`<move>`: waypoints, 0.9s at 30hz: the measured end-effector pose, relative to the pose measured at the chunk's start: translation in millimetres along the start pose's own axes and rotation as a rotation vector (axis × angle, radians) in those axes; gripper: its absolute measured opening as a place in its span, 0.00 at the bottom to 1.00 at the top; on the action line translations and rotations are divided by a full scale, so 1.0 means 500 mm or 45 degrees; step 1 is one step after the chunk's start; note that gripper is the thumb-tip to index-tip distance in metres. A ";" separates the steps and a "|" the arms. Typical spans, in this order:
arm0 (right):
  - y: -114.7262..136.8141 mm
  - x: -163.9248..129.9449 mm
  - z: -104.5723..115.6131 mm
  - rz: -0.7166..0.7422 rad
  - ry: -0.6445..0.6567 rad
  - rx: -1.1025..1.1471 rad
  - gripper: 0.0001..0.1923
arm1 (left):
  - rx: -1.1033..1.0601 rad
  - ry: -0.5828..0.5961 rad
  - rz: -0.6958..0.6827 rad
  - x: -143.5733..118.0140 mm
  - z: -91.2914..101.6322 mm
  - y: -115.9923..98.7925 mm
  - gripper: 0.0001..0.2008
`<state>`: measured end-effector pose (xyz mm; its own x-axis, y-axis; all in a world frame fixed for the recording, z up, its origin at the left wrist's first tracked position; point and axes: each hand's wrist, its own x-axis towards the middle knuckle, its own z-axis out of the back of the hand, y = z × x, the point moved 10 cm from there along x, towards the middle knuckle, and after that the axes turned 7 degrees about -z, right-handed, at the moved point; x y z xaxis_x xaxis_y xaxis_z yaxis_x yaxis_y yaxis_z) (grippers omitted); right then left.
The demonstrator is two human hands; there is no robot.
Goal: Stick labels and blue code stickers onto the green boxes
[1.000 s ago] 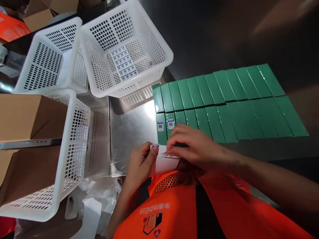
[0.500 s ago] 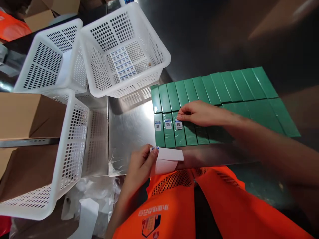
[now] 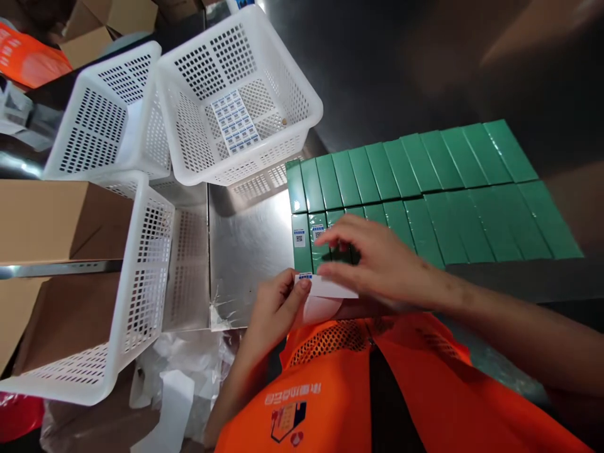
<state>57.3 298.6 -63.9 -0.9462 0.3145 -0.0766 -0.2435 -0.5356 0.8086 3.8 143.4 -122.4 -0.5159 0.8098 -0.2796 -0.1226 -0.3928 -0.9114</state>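
While left hand pinches label strip lying crosswise, right hand hovers, fingers seemingly loose, empty.

Glossy film-wrapped green boxes, shiny metal table, perforated white plastic basket

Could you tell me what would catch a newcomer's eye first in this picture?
Probably the two rows of glossy green boxes laid edge to edge on the metal table, right of centre. In front of them, the left hand holds a white sticker sheet while the right hand hovers above it. Behind, left, white baskets stand stacked.
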 end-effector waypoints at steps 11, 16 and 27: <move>0.115 -0.129 -0.034 0.894 -0.235 -0.356 0.09 | 0.045 -0.031 -0.007 -0.001 -0.005 -0.026 0.23; -0.014 -0.029 0.101 0.071 -0.164 0.080 0.11 | 0.127 0.025 -0.008 0.001 -0.016 -0.019 0.22; -0.166 0.064 0.080 -0.442 0.327 -0.262 0.16 | 0.181 0.071 0.031 -0.009 -0.027 -0.007 0.22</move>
<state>55.8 384.5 -110.1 -0.8171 0.3123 -0.4847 -0.5674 -0.5851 0.5795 17.9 146.9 -122.0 -0.4729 0.8206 -0.3210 -0.2313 -0.4671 -0.8534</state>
